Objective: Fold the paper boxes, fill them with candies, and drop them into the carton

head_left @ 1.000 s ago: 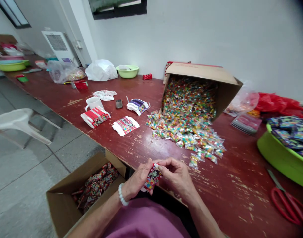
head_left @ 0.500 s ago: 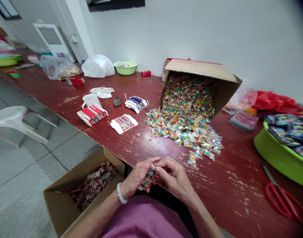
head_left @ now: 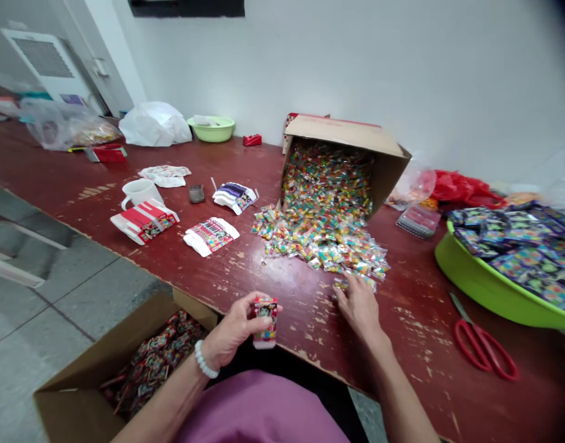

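Observation:
My left hand [head_left: 234,326] is closed round a small printed packet [head_left: 265,319], red and pink with a cartoon figure, held upright over the near table edge. My right hand [head_left: 359,304] lies on the red table [head_left: 425,307] with its fingertips at the near edge of a spilled heap of small colourful candy packets [head_left: 324,246]. Whether those fingers pinch a packet is hidden. The heap pours from a cardboard box tipped on its side [head_left: 347,132].
An open carton of filled packets [head_left: 144,363] stands on the floor at my left. Red scissors [head_left: 483,344] and a green basin of dark packets [head_left: 499,289] are to the right. Stacks of flat packets [head_left: 211,235], a white mug [head_left: 139,192], bags and a green bowl [head_left: 213,129] lie further back.
My right hand let go of the packet and reached forward to the candy heap. My left hand kept the packet. The view turned to the right.

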`<state>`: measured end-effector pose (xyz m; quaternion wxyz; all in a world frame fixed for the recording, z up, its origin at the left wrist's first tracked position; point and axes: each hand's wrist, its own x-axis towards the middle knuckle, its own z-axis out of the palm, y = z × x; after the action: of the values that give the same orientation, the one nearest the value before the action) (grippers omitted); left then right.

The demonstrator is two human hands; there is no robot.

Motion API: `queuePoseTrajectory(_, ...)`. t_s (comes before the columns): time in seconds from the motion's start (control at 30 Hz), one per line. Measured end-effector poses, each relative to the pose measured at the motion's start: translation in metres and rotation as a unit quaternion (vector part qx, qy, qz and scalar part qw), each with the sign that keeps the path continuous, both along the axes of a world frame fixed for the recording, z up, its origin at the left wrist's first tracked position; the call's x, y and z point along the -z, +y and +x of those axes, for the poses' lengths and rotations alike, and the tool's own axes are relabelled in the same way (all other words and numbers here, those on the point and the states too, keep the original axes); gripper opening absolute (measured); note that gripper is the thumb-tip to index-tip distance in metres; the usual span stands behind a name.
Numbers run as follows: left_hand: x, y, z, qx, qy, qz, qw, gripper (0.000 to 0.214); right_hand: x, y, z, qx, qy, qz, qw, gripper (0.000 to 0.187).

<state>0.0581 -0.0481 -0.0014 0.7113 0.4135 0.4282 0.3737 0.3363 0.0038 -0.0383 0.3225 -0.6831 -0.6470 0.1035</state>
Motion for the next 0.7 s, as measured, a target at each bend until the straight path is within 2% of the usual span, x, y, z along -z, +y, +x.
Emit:
queuePoseTrajectory(0.07,0.002,-0.004,-0.008,0.015,0.036,0.006,0.999,0.038,0.008,0.004,0.018,0.007,-0.009,-0.041,0.999,0.039)
queuePoseTrajectory(0.17,0.003,-0.011,-0.024,0.085,0.103,0.01,0.991,0.044,0.013,0.007,0.026,-0.012,0.088,-0.082,0.993,0.038)
queuePoseTrajectory(0.23,0.001,-0.013,-0.038,0.155,0.145,0.003,0.977,0.044,0.012,0.008,0.021,-0.017,0.152,-0.1,0.983,0.033)
queuePoseTrajectory(0.3,-0.004,-0.011,-0.055,0.213,0.193,-0.003,0.958,0.03,0.009,0.006,0.01,-0.023,0.191,-0.109,0.975,0.03)
queuePoseTrajectory(0.37,-0.01,-0.008,-0.071,0.225,0.229,-0.002,0.947,0.021,0.002,0.0,-0.006,-0.04,0.234,-0.117,0.964,0.032)
queuePoseTrajectory(0.4,-0.013,-0.006,-0.077,0.21,0.24,0.002,0.948,0.022,-0.003,-0.005,-0.017,-0.052,0.263,-0.122,0.956,0.033)
queuePoseTrajectory(0.47,-0.018,-0.003,-0.084,0.139,0.236,0.01,0.962,0.028,-0.015,-0.018,-0.04,-0.076,0.332,-0.131,0.931,0.035)
queuePoseTrajectory(0.53,-0.02,-0.001,-0.079,0.042,0.199,0.01,0.979,0.034,-0.029,-0.032,-0.066,-0.108,0.477,-0.149,0.859,0.034)
queuePoseTrajectory(0.6,-0.02,-0.002,-0.066,-0.036,0.138,-0.001,0.99,0.04,-0.04,-0.042,-0.087,-0.131,0.538,-0.15,0.819,0.033)
queuePoseTrajectory(0.7,-0.015,-0.005,-0.042,-0.087,0.05,-0.006,0.995,0.043,-0.045,-0.047,-0.106,-0.133,0.551,-0.108,0.817,0.032)
